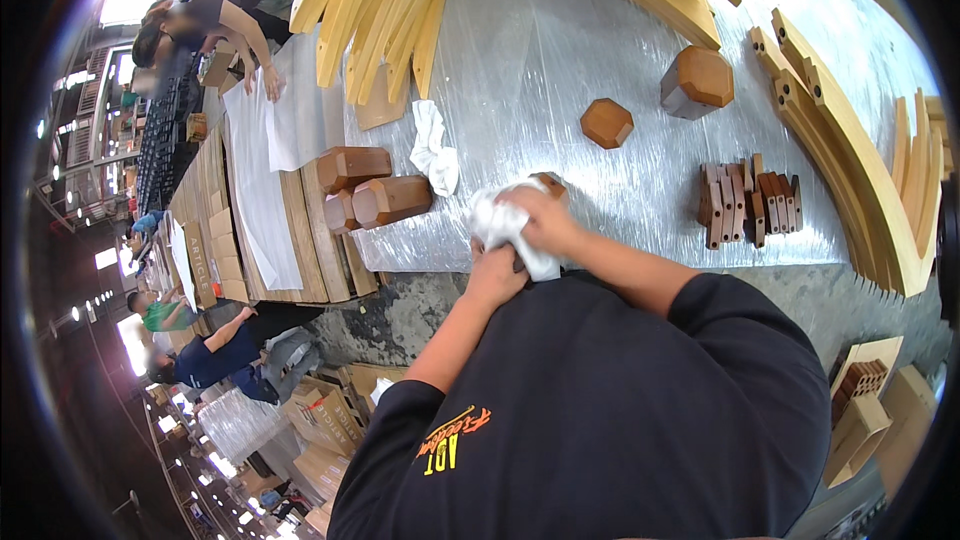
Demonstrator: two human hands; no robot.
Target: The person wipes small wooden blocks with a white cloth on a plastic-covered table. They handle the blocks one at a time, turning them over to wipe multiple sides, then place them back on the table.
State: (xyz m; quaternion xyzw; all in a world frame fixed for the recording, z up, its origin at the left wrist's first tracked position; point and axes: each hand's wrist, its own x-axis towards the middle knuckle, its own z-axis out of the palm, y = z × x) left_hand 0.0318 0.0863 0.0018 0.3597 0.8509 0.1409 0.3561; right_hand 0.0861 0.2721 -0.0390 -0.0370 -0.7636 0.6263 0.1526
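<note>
Close to my body, at the table's near edge, my right hand (545, 221) grips a crumpled white cloth (497, 212), smeared by motion. Just below it my left hand (495, 276) is closed against the cloth's lower side. Something dark shows at its fingers, mostly covered, and I cannot tell what it is. Part of a brown wooden block (550, 183) shows just beyond my right hand. Left of my hands lies another white cloth (436, 152), bunched up, beside brown eight-sided wooden blocks (395, 201). Farther off sit a flat octagonal block (607, 124) and a taller one (697, 83).
Plastic film covers the table (520, 60). Curved pale wooden slats (390, 10) are piled at the far side, more curved parts (850, 160) at the right. Small drilled brown pieces (735, 202) stand nearer. Stacked cardboard (310, 230) adjoins the left edge; people work beyond it.
</note>
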